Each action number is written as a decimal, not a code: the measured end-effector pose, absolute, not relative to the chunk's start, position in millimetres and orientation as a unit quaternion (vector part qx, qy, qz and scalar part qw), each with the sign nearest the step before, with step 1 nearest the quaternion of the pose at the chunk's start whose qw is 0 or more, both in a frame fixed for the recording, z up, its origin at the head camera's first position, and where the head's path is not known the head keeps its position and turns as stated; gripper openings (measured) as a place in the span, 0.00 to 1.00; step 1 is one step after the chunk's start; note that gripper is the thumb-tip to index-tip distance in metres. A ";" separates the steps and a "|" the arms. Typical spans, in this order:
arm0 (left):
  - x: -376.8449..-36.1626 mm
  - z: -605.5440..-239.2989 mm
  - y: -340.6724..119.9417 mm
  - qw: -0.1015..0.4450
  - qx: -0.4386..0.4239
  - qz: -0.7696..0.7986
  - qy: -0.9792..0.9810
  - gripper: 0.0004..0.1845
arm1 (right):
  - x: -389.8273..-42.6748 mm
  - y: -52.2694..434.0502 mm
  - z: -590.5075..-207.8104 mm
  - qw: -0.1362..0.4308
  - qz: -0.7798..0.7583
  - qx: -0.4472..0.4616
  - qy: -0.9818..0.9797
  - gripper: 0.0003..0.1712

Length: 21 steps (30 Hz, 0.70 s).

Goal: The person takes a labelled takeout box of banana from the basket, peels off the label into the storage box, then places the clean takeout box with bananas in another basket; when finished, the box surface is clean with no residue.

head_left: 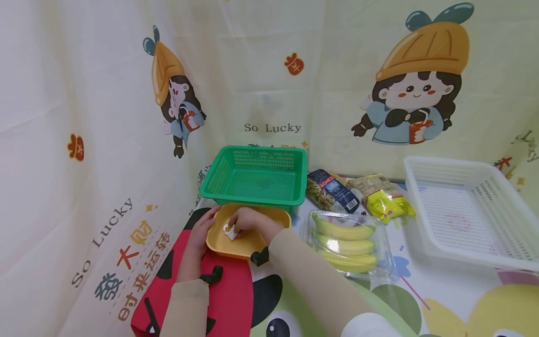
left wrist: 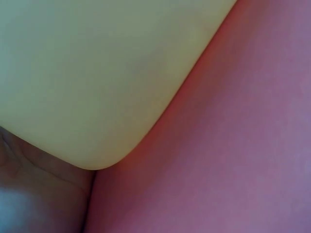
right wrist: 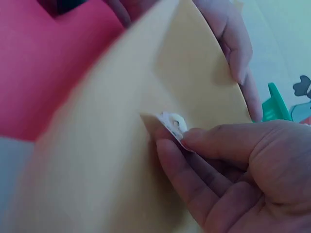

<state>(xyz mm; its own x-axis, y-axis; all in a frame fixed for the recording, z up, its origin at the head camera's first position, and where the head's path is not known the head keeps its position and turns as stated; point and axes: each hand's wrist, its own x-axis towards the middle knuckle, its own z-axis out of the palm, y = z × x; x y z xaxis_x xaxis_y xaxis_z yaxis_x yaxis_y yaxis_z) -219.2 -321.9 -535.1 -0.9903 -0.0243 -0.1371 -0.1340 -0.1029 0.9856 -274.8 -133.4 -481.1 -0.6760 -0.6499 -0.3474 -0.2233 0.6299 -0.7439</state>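
A yellow plastic bin (head_left: 278, 214) stands on the table in front of the green basket. My left hand (head_left: 201, 236) holds it at the left end, its fingers round the outside of the corner. In the left wrist view the bin's pale wall (left wrist: 112, 87) hides most of that hand. My right hand (head_left: 249, 220) reaches inside the bin and pinches a small, flat white printed piece (right wrist: 171, 125) between thumb and fingers. In the head view that white piece shows yellow and dark print close over the bin's floor.
Behind the bin stands a green basket (head_left: 206, 189). To the right lie a clear box of bananas (head_left: 349, 241), a pasta bag (head_left: 332, 189) and a yellow-and-clear food bag (head_left: 381, 199). A white basket (head_left: 501, 187) is at far right. Patterned curtains (head_left: 261, 93) hang behind and left.
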 end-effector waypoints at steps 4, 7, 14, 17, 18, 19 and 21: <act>-219.6 -533.9 -321.1 0.035 -0.052 0.740 0.670 0.24 | -273.7 -137.7 -483.4 0.282 -0.299 -0.288 0.864 0.17; -219.2 -532.2 -320.4 0.033 -0.051 0.736 0.675 0.24 | -272.3 -140.6 -483.2 0.268 -0.270 -0.303 0.874 0.17; -218.6 -529.0 -319.6 0.041 -0.056 0.732 0.678 0.24 | -268.2 -144.7 -478.1 0.267 -0.259 -0.289 0.882 0.16; -218.7 -529.5 -320.1 0.039 -0.061 0.728 0.682 0.24 | -266.5 -145.0 -475.6 0.269 -0.252 -0.281 0.886 0.16; -218.8 -529.8 -320.3 0.038 -0.063 0.726 0.683 0.24 | -266.0 -145.0 -474.7 0.269 -0.250 -0.279 0.887 0.17; -218.9 -530.0 -320.4 0.038 -0.065 0.727 0.683 0.24 | -265.4 -145.0 -473.9 0.269 -0.248 -0.277 0.888 0.17; -219.2 -530.5 -320.6 0.039 -0.066 0.731 0.678 0.24 | -264.7 -145.4 -472.2 0.269 -0.247 -0.271 0.891 0.16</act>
